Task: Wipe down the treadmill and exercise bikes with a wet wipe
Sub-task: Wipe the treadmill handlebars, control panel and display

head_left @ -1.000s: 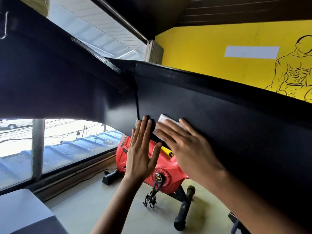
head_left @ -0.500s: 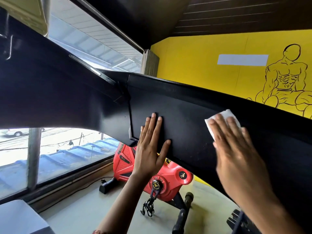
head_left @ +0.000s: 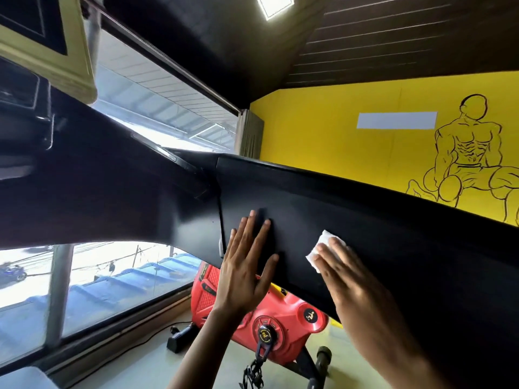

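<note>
A: Where's the wipe (head_left: 318,249)?

B: Flat on the face of the black panel (head_left: 393,220), pinned under the fingertips of the right hand (head_left: 356,287). Only a white corner shows past the fingers. The rest is hidden, so I can't tell its full shape or which way it points.

A: And the hands?

B: Both lie flat. The right hand's fingers are straight and pressing the wipe to the panel, not pinching it. The left hand (head_left: 244,265) rests palm-down on the panel with fingers spread and thumb out, holding nothing. It's near the panel's left end, just right of the seam (head_left: 220,220).

A: Which way does the panel run?

B: It's long and narrow. It starts at that seam and slopes down to the right in this tilted view, on past the right hand. The yellow wall (head_left: 323,136) shows above the panel's top edge, and the red bike (head_left: 283,318) sits below its bottom edge, out of both hands' touch.

A: So what does the next stroke turn on?

B: The wipe sits between the hands, with a bare strip of panel between it and the left one. I'd judge that most of the panel's length lies on the right hand's side. Strokes along that length suit the right hand, and the left looks like a brace.
</note>
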The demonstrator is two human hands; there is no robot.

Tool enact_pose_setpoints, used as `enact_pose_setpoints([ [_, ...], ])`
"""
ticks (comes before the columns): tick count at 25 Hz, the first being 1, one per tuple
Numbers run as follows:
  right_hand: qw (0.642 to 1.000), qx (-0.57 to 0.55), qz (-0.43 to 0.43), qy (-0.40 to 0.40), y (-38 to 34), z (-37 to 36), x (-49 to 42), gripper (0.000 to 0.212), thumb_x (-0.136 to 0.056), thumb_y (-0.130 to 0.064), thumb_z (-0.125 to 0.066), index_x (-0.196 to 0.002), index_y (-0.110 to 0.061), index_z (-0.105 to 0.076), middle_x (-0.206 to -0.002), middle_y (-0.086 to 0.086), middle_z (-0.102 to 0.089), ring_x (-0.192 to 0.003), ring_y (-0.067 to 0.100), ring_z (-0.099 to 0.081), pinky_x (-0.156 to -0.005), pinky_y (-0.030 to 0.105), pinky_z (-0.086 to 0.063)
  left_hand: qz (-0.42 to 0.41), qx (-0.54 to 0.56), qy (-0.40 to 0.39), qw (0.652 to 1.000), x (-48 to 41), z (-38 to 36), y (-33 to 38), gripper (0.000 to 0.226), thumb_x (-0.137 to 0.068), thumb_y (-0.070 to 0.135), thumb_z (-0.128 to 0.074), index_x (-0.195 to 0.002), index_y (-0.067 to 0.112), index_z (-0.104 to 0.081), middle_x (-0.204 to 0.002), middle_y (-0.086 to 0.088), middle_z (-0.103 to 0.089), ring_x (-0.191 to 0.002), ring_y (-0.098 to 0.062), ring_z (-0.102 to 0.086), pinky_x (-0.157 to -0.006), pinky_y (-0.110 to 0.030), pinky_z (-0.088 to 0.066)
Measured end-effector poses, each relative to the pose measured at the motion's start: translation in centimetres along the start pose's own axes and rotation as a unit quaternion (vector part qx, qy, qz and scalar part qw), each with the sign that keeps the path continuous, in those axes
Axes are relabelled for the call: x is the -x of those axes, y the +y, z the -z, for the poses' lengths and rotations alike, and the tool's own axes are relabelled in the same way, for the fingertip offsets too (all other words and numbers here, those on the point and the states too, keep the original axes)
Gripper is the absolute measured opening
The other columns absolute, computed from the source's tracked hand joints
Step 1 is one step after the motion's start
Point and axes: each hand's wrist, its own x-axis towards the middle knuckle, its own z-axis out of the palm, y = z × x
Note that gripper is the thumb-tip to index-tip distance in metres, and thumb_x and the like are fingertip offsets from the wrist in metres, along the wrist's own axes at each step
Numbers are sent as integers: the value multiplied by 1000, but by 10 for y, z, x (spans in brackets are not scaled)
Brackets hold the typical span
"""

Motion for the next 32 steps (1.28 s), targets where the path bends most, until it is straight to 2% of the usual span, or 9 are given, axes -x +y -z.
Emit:
enact_pose_setpoints([
  [5, 998, 25, -22, 58, 7, -11, -75, 41, -92, -5, -38, -128, 5, -55, -135, 21, -53, -130, 39, -45, -109, 45, -30, 20, -35, 35, 999, -45, 16, -7, 58, -98, 45, -36, -145, 11, -38, -157, -10, -21, -146, -22, -16, -118, -37, -12],
  [10, 999, 37, -30, 13, -7, -55, -120, 49, -87, -14, -37, -129, 4, -55, -132, 23, -55, -123, 42, -50, -107, 48, -27, -42, -246, 34, 968, -91, 60, -45, 61, -93, 41, -41, -142, 4, -42, -152, -15, -31, -143, -25, -19, -118, -36, -6],
  [14, 999, 36, 4, -25, -52, -77, -181, 55, -76, -14, -71, -129, -3, -58, -133, 15, -57, -123, 37, -53, -107, 46, -36, -61, -342, 31, 937, -106, 95, -74, 61, -93, 40, -39, -139, 0, -44, -148, -20, -37, -142, -31, -23, -118, -37, -5],
  [17, 992, 22, 92, -79, -65, -83, -205, 55, -100, -18, -40, -151, -10, -20, -159, 7, -18, -146, 30, -15, -118, 40, -8, -79, -378, -1, 922, -106, 110, -93, 57, -91, 39, -42, -126, -2, -58, -135, -22, -53, -136, -35, -37, -117, -38, -11],
  [18, 992, -1, 93, -80, -63, -82, -202, 53, -100, -16, -38, -151, -11, -21, -159, 6, -18, -146, 29, -15, -118, 40, -7, -86, -379, -7, 921, -106, 112, -95, 55, -91, 39, -43, -122, -2, -62, -129, -22, -58, -132, -36, -42, -116, -38, -14],
  [21, 998, -8, 59, 9, -50, -79, -167, 40, -81, -12, -52, -119, -4, -66, -128, 10, -62, -120, 31, -57, -106, 44, -31, -80, -367, 5, 927, -106, 113, -93, 52, -90, 38, -45, -116, -2, -66, -123, -21, -62, -125, -37, -51, -113, -40, -20],
  [24, 999, 7, 35, 19, -55, -88, -163, 54, -76, -14, -30, -108, -5, -71, -117, 10, -68, -109, 31, -64, -101, 43, -33, -81, -357, 17, 930, -105, 112, -90, 51, -89, 37, -45, -113, -2, -67, -119, -20, -64, -119, -37, -56, -110, -42, -24],
  [27, 998, 7, 53, -41, -66, -93, -202, 57, -77, -18, -27, -110, -12, -72, -117, 4, -69, -110, 27, -63, -99, 40, -44, -79, -360, 8, 930, -106, 114, -90, 51, -89, 37, -45, -114, -1, -67, -119, -20, -64, -117, -36, -57, -110, -41, -24],
  [32, 998, -8, 52, -46, -76, -101, -162, 54, -79, -14, -31, -120, -5, -65, -128, 6, -62, -121, 23, -57, -112, 35, -15, -76, -351, -8, 933, -104, 117, -89, 52, -89, 38, -45, -119, -1, -64, -126, -19, -60, -125, -36, -50, -112, -38, -20],
])
